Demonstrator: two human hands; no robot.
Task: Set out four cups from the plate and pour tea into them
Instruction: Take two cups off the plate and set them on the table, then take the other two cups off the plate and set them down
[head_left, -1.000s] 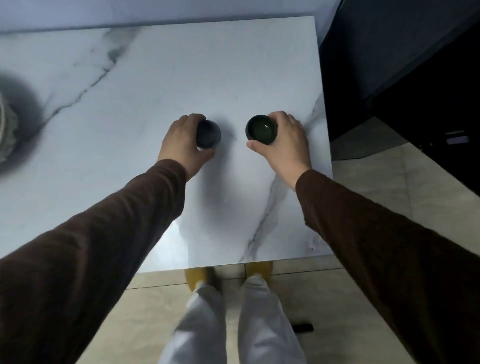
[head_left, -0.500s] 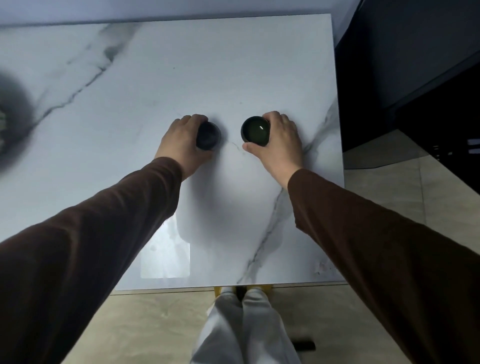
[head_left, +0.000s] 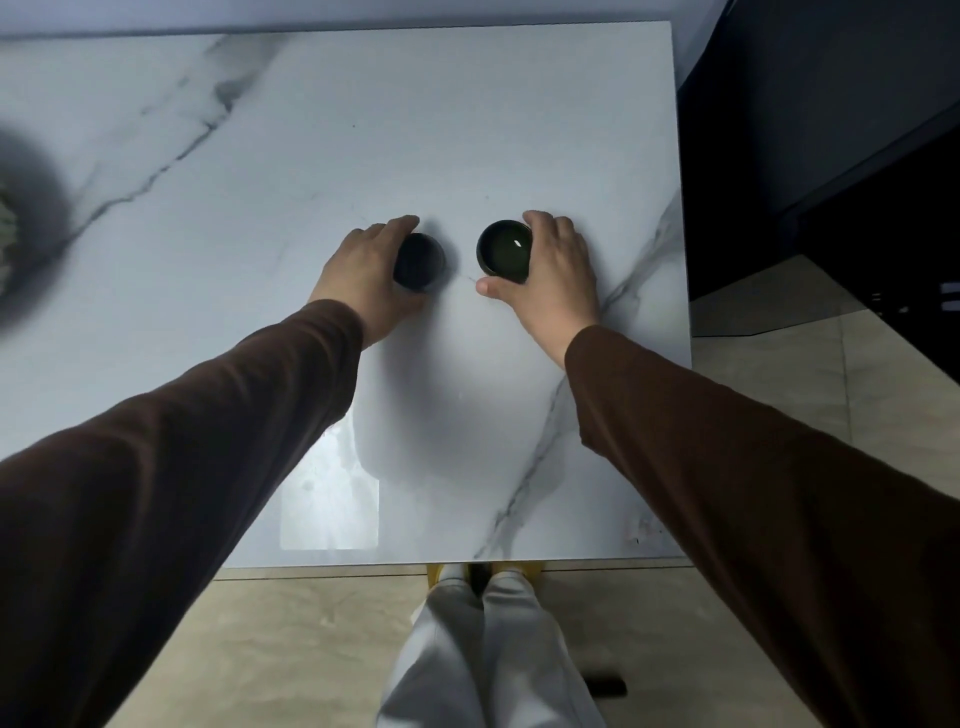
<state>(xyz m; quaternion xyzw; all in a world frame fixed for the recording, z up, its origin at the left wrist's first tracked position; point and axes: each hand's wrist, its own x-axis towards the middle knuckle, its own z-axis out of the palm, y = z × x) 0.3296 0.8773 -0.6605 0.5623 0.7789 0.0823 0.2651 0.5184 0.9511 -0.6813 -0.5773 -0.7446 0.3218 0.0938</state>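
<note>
Two small dark cups stand side by side on the white marble table (head_left: 467, 130). My left hand (head_left: 363, 275) curls round the left cup (head_left: 420, 261) from its left side, fingers over the far rim. My right hand (head_left: 556, 275) grips the right cup (head_left: 504, 251) from the right, thumb on its near side; the cup's greenish inside shows a glint. A narrow gap separates the two cups. No plate or teapot is identifiable in view.
A dark blurred shadow and the edge of a pale object (head_left: 5, 228) sit at the far left of the table. The table's right edge (head_left: 683, 260) borders dark furniture (head_left: 831, 130). Tiled floor (head_left: 311, 649) and my legs lie below the near edge.
The view has shifted so the near table edge sits lower in frame. Both hands stay on their cups, and the gap between the cups has narrowed slightly.
</note>
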